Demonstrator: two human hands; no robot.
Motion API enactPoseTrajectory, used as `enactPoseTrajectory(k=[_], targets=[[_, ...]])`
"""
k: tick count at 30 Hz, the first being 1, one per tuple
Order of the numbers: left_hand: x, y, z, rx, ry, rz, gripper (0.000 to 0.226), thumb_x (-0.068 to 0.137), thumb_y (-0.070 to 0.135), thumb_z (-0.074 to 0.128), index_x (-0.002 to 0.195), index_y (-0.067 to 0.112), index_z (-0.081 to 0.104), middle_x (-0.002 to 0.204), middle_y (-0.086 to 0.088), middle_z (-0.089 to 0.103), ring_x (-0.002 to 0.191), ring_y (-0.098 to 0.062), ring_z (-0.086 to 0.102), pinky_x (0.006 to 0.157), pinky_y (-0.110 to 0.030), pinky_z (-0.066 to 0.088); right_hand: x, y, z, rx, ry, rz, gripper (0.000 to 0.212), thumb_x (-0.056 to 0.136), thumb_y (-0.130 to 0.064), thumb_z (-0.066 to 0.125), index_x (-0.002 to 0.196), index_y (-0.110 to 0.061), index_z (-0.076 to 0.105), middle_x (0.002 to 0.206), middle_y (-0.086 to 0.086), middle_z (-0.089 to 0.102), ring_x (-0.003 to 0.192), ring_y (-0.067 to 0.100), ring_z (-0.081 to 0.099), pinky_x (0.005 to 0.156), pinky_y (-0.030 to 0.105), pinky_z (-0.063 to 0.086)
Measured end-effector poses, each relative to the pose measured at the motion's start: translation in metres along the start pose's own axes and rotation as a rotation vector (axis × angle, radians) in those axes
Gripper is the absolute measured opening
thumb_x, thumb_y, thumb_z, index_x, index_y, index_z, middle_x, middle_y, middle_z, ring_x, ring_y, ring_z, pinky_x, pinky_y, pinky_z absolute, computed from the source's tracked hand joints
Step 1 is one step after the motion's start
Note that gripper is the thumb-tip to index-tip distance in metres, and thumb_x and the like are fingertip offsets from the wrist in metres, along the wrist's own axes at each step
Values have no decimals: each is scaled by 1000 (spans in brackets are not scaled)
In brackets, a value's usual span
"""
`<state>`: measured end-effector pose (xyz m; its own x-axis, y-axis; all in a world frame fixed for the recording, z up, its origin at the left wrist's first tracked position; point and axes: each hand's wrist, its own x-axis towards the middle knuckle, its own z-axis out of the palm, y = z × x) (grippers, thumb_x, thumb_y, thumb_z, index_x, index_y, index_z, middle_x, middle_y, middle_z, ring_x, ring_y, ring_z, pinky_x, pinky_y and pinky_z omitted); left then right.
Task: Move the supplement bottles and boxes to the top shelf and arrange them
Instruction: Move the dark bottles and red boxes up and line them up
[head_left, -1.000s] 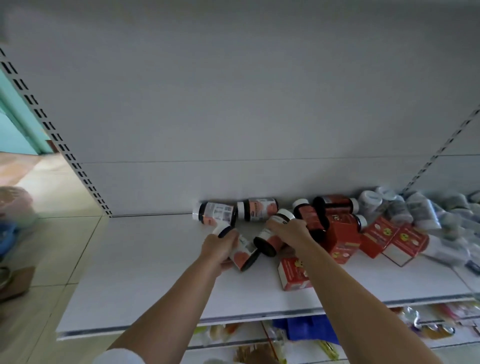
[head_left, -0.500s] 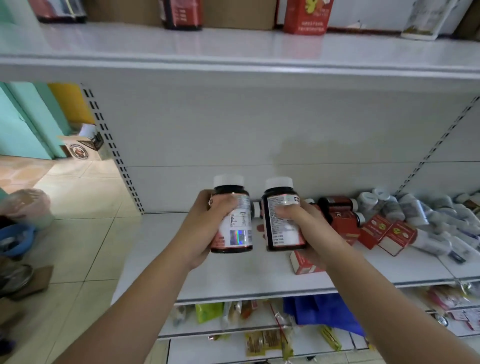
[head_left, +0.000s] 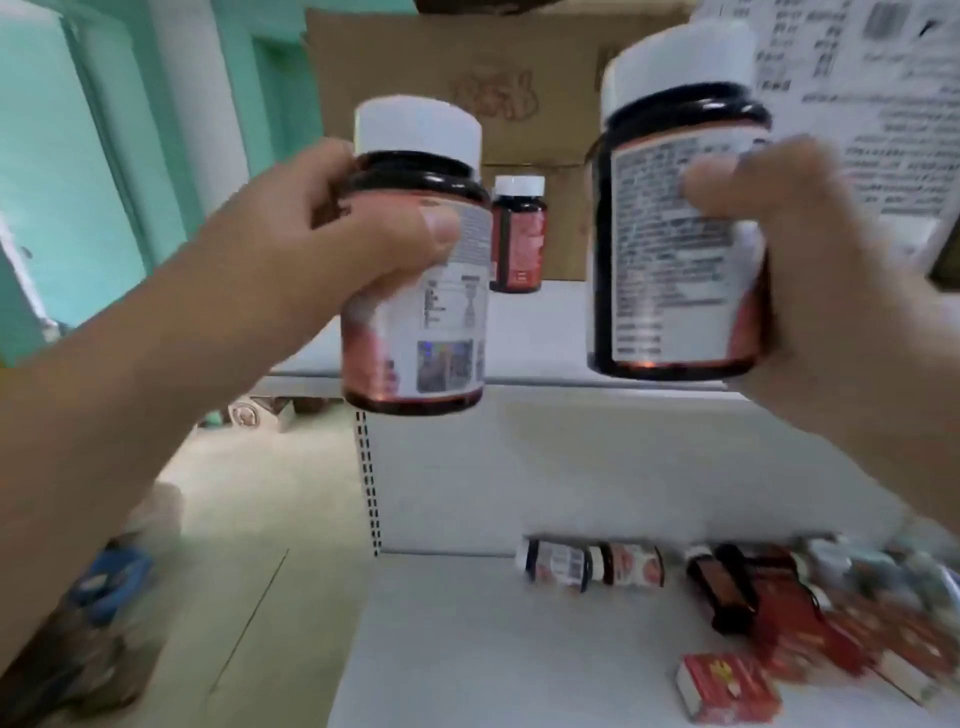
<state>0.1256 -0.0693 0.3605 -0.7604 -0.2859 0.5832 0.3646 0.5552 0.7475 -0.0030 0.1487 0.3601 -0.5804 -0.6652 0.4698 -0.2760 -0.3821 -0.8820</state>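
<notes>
Two white-capped bottles: one (head_left: 415, 260) clamped upright in the left hand (head_left: 291, 270), one (head_left: 675, 218) in the right hand (head_left: 831, 291), raised before the top shelf (head_left: 519, 332) edge, presumably for placing beside the standing bottle (head_left: 518, 234).

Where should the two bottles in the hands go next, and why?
Probably forward and down onto the top shelf, beside the bottle already standing there. The left hand and right hand each hold an upright bottle, one and the other, raised at about shelf height, and bare shelf shows between them.
</notes>
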Motion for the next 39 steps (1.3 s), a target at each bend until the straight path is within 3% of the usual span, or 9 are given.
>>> enactPoseTrajectory(k=[3,6,9,14,19,23,32,36,39], targets=[[33,-14,-25,109,-3,-71,53,59,53,78,109,39,65,97,7,74,87,-14,73,71,-38,62,53,13,11,-127,2,-37,40,74,-30,69,112,-26,58,102,-2,73,94,11,71,79,39,58],[59,-45,-44,119,-1,-206,48,71,27,81,113,27,58,104,-3,71,82,-8,71,71,-25,60,95,50,18,-311,-63,34,43,81,-32,74,117,-29,50,100,-11,71,91,1,69,71,17,55],[71,-71,-56,60,32,-291,34,84,11,72,110,24,56,108,-8,68,83,-9,71,69,-21,58,135,82,25,-405,-85,81,49,84,-30,73,126,-23,48,110,-5,68,103,9,65,88,29,53],[83,-99,-66,195,139,-263,45,70,35,76,111,40,57,114,2,66,102,-13,67,84,-29,57,187,110,36,-472,-136,80,54,85,-30,72,129,-24,42,99,-10,66,83,-1,66,64,17,54],[88,-117,-51,115,337,-259,55,65,36,69,116,28,51,116,-2,64,100,-13,65,91,-36,54,222,131,45,-490,-96,122,69,84,-31,69,138,-18,28,126,8,53,110,23,59,94,47,52],[94,-122,-48,141,341,-262,56,66,41,69,118,30,52,114,4,64,98,-9,65,88,-32,53,234,144,46,-516,-41,120,72,85,-28,70,140,-14,25,130,6,51,116,22,54,100,39,47],[95,-126,-46,164,328,-300,66,70,47,67,130,31,46,127,4,59,114,-13,61,100,-42,50,240,157,49,-566,-22,113,68,87,-29,70,139,-16,30,133,8,48,122,23,50,107,44,43],[98,-132,-47,162,272,-312,45,89,36,66,125,35,39,115,12,65,102,3,62,91,-28,50,238,154,51,-596,-32,116,66,87,-29,70,138,-15,30,133,7,49,121,22,51,107,43,43],[99,-134,-48,193,273,-309,48,92,35,62,133,32,38,120,8,64,104,0,61,78,-17,45,235,148,52,-629,-32,137,67,87,-29,70,139,-12,30,135,8,49,123,22,51,107,42,43]])
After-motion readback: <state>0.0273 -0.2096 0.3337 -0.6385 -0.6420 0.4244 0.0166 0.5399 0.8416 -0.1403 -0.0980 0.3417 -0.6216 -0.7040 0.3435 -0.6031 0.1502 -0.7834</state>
